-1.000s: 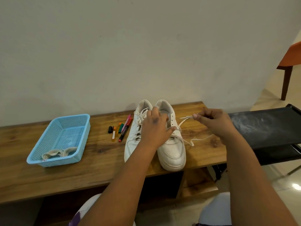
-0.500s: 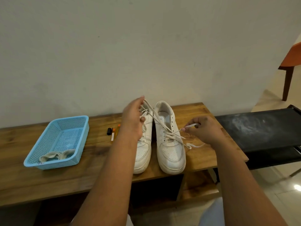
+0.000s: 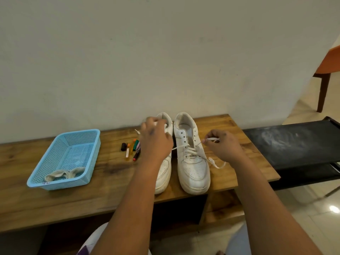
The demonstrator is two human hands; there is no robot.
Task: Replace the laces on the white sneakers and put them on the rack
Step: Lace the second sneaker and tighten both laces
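Two white sneakers stand side by side on the wooden bench point(image 3: 73, 203), toes toward me. The right sneaker point(image 3: 193, 162) has a white lace point(image 3: 191, 150) threaded through its lower eyelets. My right hand point(image 3: 223, 146) pinches one end of that lace just right of the shoe, and a loose loop trails onto the bench. My left hand point(image 3: 156, 138) hovers over the left sneaker point(image 3: 163, 173) and pinches the other end, which runs taut from the right shoe under my palm. Much of the left sneaker is hidden by my hand and forearm.
A light blue plastic basket point(image 3: 55, 155) with off-white laces point(image 3: 64, 174) sits at the left of the bench. Several coloured markers point(image 3: 133, 148) lie just left of the shoes. A black rack point(image 3: 294, 144) stands to the right, with a chair point(image 3: 327, 74) beyond it.
My left hand dropped from the raised lace pull near the heel of the left sneaker to lower over that shoe. My right hand shifted slightly right, still on the lace end.
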